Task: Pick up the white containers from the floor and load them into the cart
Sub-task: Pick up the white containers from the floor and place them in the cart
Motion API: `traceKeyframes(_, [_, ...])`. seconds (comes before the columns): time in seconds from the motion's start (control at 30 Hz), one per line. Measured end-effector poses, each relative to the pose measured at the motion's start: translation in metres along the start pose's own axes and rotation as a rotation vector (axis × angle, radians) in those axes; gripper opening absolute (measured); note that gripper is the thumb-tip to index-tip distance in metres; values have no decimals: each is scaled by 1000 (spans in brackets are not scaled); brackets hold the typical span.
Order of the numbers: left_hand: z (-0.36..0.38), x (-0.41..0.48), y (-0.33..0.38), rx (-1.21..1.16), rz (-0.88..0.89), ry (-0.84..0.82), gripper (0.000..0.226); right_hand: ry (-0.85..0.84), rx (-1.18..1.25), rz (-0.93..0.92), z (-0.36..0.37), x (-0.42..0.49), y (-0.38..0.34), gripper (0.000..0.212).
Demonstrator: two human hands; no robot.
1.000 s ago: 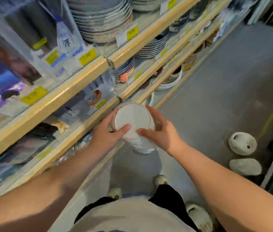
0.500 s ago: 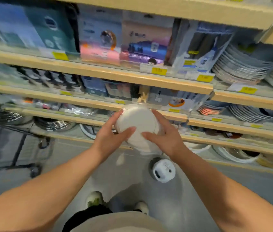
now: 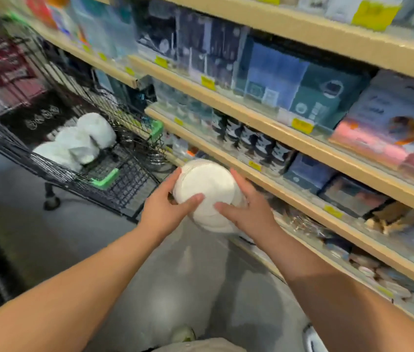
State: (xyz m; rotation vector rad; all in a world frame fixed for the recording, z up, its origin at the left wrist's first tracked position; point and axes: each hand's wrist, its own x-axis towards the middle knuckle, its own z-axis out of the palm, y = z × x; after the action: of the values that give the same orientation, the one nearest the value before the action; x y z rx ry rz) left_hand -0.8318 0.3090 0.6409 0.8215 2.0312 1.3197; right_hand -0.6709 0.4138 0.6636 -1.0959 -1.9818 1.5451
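White container (image 3: 207,191) is sitting dead centre of the frame, held up off the floor with its flat round face pointing at the camera. Left hand (image 3: 161,208) is clamped on its left side, thumb lying across the face, and right hand (image 3: 245,212) is doing the same from the right, thumb on the face and fingers wrapped round the far side. So both hands are gripping the one piece between them, arms stretched out from the bottom corners

Cart (image 3: 114,158) is over in the left-middle of the frame, black wire with green plastic corners, near the hands but not touching the container. Three or so more white containers (image 3: 79,143) are already piled in its basket, pretty blurry so can't make out details

Shelves (image 3: 302,141) run diagonally across the right and top, wood-coloured edges with yellow price tags, stocked with boxed goods and a row of dark jars. Grey floor (image 3: 48,237) fills the lower left
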Motion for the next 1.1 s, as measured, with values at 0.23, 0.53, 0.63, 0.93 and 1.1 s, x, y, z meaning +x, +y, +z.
traceKeyframes(0.23, [-102, 55, -13, 78, -29, 199, 79, -162, 14, -61, 96, 89, -46, 84])
traceKeyframes(0.53, [-161, 166, -27, -2, -114, 384, 80, -334, 20, -95, 163, 234, -83, 80])
traceKeyframes(0.63, [-178, 204, -25, -30, -139, 451, 77, -392, 18, -110, 181, 281, -99, 78])
traceKeyframes(0.93, [-252, 304, -61, -59, -198, 456, 82, -496, -10, -68, 263, 393, -127, 79])
traceKeyframes(1.1, [-303, 369, -93, -37, -238, 378, 88, -434, 45, 23, 327, 442, -128, 80])
